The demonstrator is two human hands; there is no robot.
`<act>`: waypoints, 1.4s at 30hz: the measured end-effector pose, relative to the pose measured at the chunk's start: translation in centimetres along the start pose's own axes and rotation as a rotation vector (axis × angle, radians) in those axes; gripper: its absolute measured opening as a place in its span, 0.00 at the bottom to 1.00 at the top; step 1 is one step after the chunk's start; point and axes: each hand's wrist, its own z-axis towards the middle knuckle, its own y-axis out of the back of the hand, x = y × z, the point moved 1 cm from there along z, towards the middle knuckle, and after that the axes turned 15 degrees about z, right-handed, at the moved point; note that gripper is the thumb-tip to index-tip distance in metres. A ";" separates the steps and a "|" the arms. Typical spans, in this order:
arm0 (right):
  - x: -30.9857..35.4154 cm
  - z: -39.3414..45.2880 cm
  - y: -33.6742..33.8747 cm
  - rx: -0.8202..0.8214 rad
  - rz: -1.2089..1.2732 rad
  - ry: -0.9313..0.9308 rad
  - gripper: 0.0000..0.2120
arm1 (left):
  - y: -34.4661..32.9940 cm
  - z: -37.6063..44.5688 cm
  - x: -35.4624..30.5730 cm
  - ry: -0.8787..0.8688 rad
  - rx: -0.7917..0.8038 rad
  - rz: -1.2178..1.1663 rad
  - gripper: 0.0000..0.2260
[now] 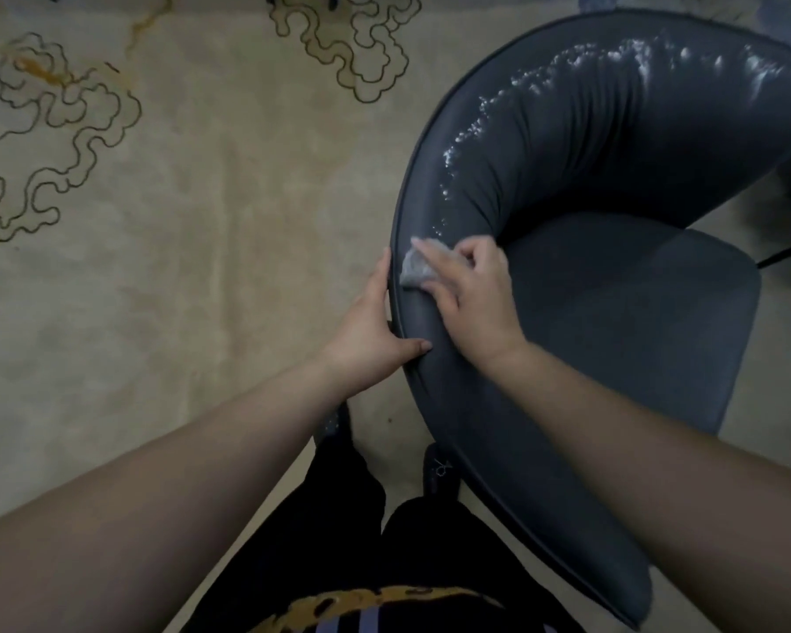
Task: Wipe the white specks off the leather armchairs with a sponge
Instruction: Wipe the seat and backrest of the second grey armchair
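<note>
Two hands: both on the chair, one working, one bracing.
Right grip: right hand curled over the sponge, fingers pressing it flat to the backrest top, thumb side hidden.
Left grip: left hand clamped on the outer edge of the backrest, thumb on top, fingers round the back out of sight.
Sponge: grey, small, mostly covered by fingers; looks soft and squashy, light, best pinched from above with flat pressure.
Sponge position: near end of the speck trail, touching leather.
Specks: white specks in a curved band along the backrest crest, running away from the sponge toward the far side.
Armchair: dark leather armchair, smooth and slick-looking, padded, gives under pressure; likely shifts if unbraced.
Progress: leather nearer than the sponge shows none; most of the band left, by the look of it.
Floor: beige patterned rug.
</note>
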 end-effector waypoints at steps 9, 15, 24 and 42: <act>1.2 -2.3 -1.3 -0.114 0.011 -0.100 0.25 | 2.9 3.9 -0.2 -0.079 0.133 0.012 0.52; 0.2 6.0 -1.6 -0.210 0.034 -0.194 0.23 | 3.4 5.0 0.4 -0.112 0.171 0.042 0.54; 0.8 2.6 -1.6 -0.196 0.014 -0.204 0.24 | 4.4 7.2 -0.2 -0.155 0.158 0.017 0.51; -0.9 12.2 0.0 -0.270 0.064 -0.211 0.22 | 6.5 11.3 -2.6 -0.130 0.157 -0.041 0.44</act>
